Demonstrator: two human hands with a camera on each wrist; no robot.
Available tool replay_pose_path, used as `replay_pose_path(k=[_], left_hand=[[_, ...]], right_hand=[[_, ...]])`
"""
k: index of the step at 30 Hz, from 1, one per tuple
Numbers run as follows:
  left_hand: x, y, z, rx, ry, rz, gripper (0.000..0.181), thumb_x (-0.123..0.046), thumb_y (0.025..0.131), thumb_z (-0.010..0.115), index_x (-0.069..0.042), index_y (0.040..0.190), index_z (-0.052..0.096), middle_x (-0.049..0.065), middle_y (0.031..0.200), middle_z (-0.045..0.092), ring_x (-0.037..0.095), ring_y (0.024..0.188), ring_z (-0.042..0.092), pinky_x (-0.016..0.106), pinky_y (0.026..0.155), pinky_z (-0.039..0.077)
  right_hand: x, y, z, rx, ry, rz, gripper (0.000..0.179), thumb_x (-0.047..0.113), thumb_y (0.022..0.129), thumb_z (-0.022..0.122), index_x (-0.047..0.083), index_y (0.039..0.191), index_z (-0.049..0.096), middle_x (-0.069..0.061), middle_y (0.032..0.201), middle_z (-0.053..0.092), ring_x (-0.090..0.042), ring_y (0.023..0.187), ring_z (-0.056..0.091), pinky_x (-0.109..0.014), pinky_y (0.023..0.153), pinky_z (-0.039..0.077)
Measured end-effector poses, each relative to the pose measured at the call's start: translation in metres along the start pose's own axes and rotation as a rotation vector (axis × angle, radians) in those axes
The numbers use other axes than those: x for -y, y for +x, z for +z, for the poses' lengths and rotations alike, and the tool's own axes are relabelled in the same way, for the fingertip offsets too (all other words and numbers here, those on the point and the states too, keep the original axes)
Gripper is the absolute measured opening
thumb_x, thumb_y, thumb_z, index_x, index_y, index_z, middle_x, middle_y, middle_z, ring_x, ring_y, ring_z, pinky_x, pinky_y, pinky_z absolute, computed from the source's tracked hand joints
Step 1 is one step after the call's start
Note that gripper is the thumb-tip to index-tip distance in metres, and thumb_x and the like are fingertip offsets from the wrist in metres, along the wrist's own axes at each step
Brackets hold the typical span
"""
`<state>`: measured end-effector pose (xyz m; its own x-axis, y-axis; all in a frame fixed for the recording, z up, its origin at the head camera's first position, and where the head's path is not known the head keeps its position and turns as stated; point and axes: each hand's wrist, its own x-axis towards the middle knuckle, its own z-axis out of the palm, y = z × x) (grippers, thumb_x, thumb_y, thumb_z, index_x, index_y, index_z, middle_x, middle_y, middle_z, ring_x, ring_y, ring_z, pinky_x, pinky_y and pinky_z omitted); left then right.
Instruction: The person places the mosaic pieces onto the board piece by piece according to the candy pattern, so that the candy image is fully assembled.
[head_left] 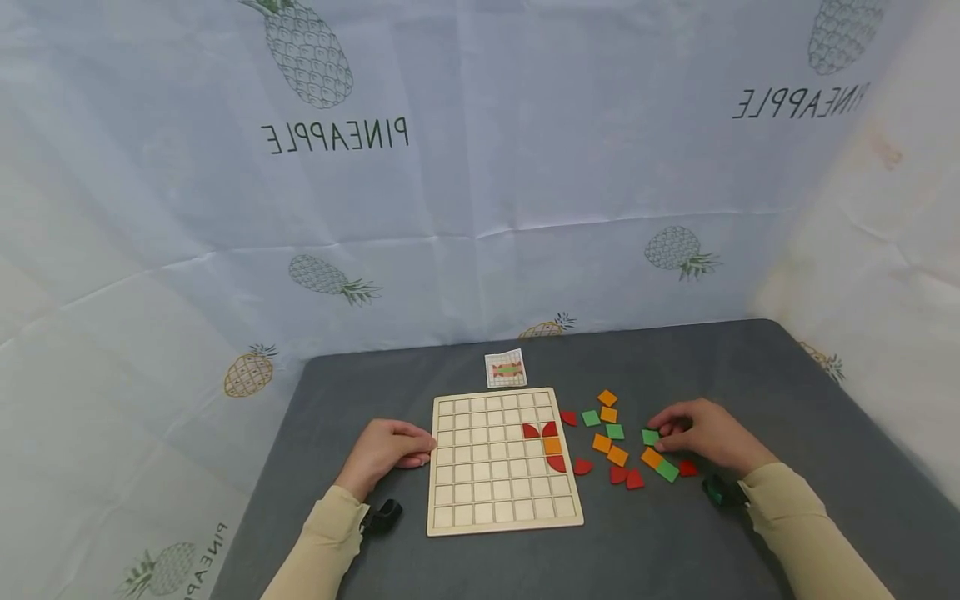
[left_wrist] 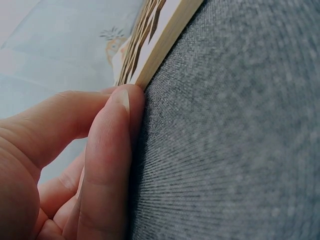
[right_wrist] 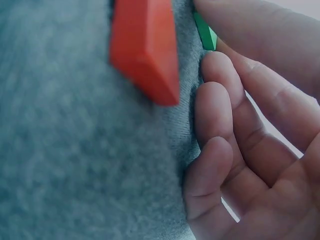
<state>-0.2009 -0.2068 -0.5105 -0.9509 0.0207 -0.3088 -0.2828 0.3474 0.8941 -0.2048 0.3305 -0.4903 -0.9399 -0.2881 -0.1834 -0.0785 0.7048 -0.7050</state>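
Observation:
A pale wooden grid board (head_left: 495,522) lies on the dark table, several red quarter-circle pieces and an orange square (head_left: 552,446) set in its right-hand cells. My left hand (head_left: 390,450) rests at the board's left edge; the left wrist view has thumb and index fingertips together right on the board's side (left_wrist: 167,42). To the right of the board, my right hand (head_left: 708,433) pinches a green square tile (head_left: 649,437) between thumb and index finger. That tile (right_wrist: 206,32) is partly hidden behind the fingers in the right wrist view, and a red piece (right_wrist: 145,50) lies beside the hand.
Loose orange squares (head_left: 617,456), green squares (head_left: 591,418) and red pieces (head_left: 634,479) lie scattered between board and right hand. A small printed pattern card (head_left: 506,380) sits behind the board. A pineapple-print cloth (head_left: 480,250) hangs along the table's back edge.

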Motion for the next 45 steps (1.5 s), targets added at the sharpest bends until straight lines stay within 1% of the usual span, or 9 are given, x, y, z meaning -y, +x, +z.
replay_pose_path(k=[8, 11, 16, 24, 32, 36, 38, 43, 45], left_hand=[[0.000, 0.002, 0.002, 0.006, -0.008, -0.002, 0.025, -0.021, 0.087, 0.092, -0.004, 0.102, 0.084, 0.008, 0.091, 0.082, 0.013, 0.078, 0.081, 0.029, 0.073, 0.069], [-0.001, 0.001, 0.002, 0.010, -0.004, 0.002, 0.025, -0.022, 0.087, 0.092, -0.004, 0.103, 0.084, 0.008, 0.092, 0.082, 0.013, 0.078, 0.081, 0.029, 0.073, 0.069], [0.000, -0.001, 0.000, 0.004, 0.007, 0.010, 0.027, -0.025, 0.087, 0.092, -0.005, 0.105, 0.084, 0.007, 0.094, 0.082, 0.014, 0.080, 0.081, 0.030, 0.075, 0.069], [0.001, -0.003, -0.001, 0.003, -0.023, 0.005, 0.031, -0.025, 0.085, 0.094, -0.005, 0.106, 0.083, 0.010, 0.095, 0.082, 0.016, 0.081, 0.081, 0.032, 0.076, 0.069], [-0.001, -0.002, -0.002, 0.007, -0.004, 0.004, 0.030, -0.027, 0.086, 0.093, -0.007, 0.105, 0.084, 0.008, 0.096, 0.082, 0.016, 0.082, 0.081, 0.031, 0.075, 0.069], [-0.001, -0.002, -0.003, 0.009, 0.001, 0.006, 0.028, -0.026, 0.087, 0.093, -0.007, 0.105, 0.084, 0.007, 0.094, 0.082, 0.014, 0.081, 0.081, 0.030, 0.075, 0.069], [0.000, -0.001, -0.003, 0.011, -0.004, 0.009, 0.028, -0.025, 0.087, 0.092, -0.006, 0.105, 0.084, 0.008, 0.094, 0.083, 0.014, 0.080, 0.081, 0.030, 0.075, 0.069], [0.001, -0.001, -0.002, 0.015, -0.012, 0.010, 0.028, -0.025, 0.087, 0.093, -0.005, 0.105, 0.084, 0.008, 0.094, 0.083, 0.014, 0.081, 0.081, 0.030, 0.075, 0.069], [0.001, 0.000, -0.002, 0.014, -0.012, 0.011, 0.028, -0.026, 0.087, 0.093, -0.005, 0.104, 0.084, 0.008, 0.094, 0.083, 0.014, 0.081, 0.081, 0.030, 0.075, 0.069]], right_hand=[[-0.003, -0.002, 0.002, -0.030, -0.020, 0.003, 0.031, 0.027, 0.092, 0.088, 0.012, 0.118, 0.081, -0.002, 0.096, 0.072, -0.012, 0.081, 0.061, -0.026, 0.067, 0.056], [0.000, 0.000, 0.004, -0.048, -0.017, -0.003, 0.031, 0.029, 0.092, 0.088, 0.013, 0.118, 0.082, -0.001, 0.098, 0.073, -0.012, 0.082, 0.062, -0.027, 0.068, 0.056], [0.019, 0.011, 0.016, -0.062, -0.002, -0.052, 0.029, 0.030, 0.092, 0.088, 0.015, 0.116, 0.082, 0.000, 0.097, 0.073, -0.012, 0.083, 0.062, -0.027, 0.070, 0.056], [0.064, 0.034, 0.052, -0.022, 0.018, -0.126, 0.023, 0.027, 0.091, 0.090, 0.018, 0.111, 0.083, 0.002, 0.092, 0.069, -0.016, 0.083, 0.061, -0.029, 0.069, 0.055], [0.098, 0.043, 0.087, 0.016, 0.024, -0.246, 0.019, 0.023, 0.090, 0.091, 0.022, 0.107, 0.083, 0.007, 0.091, 0.068, -0.009, 0.080, 0.061, -0.027, 0.070, 0.057], [0.111, 0.047, 0.099, 0.014, 0.011, -0.259, 0.019, 0.021, 0.090, 0.090, 0.020, 0.107, 0.083, 0.008, 0.091, 0.068, -0.008, 0.080, 0.060, -0.026, 0.069, 0.056], [0.114, 0.048, 0.103, 0.006, 0.009, -0.252, 0.020, 0.020, 0.089, 0.091, 0.020, 0.107, 0.083, 0.008, 0.091, 0.068, -0.007, 0.080, 0.060, -0.026, 0.068, 0.055], [0.118, 0.051, 0.111, -0.009, -0.017, -0.228, 0.020, 0.020, 0.089, 0.091, 0.021, 0.107, 0.082, 0.009, 0.091, 0.067, -0.008, 0.079, 0.059, -0.025, 0.068, 0.055], [0.118, 0.051, 0.113, -0.017, -0.032, -0.234, 0.020, 0.020, 0.089, 0.091, 0.019, 0.108, 0.082, 0.010, 0.091, 0.066, -0.007, 0.080, 0.059, -0.024, 0.069, 0.055]])
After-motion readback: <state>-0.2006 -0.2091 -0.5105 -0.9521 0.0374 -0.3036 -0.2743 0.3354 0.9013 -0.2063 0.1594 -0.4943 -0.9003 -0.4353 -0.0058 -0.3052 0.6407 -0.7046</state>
